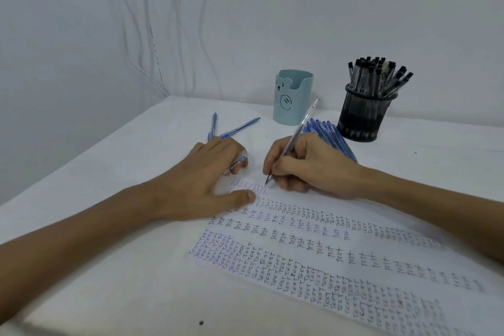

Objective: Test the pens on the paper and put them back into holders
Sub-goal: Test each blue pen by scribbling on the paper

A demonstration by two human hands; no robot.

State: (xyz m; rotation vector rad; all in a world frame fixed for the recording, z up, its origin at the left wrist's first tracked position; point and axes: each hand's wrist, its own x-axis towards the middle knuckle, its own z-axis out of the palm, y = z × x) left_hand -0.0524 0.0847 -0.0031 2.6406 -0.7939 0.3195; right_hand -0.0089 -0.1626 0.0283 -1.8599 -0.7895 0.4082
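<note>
Setting: a plain desk corner of office or study type (which of the two cannot be settled). Evidence: a flat white table top (81, 172) set into the angle of two bare white walls (327, 8); thin pale cables (133, 19) hanging down the wall; a light blue plastic pen holder with a bear face (293, 98); a black wire-mesh pen holder (362, 117) packed with black-capped pens (376, 73); a white paper sheet (354, 229) filled with handwritten rows.

We have a single view, from a wide-angle camera worn on the person's head. It looks forward and down across the table (122, 150), close enough that both forearms reach in from the lower corners and the left hand (201, 177) and right hand (308, 163) sit mid-frame. The wall (300, 8) fills the upper half.
</note>
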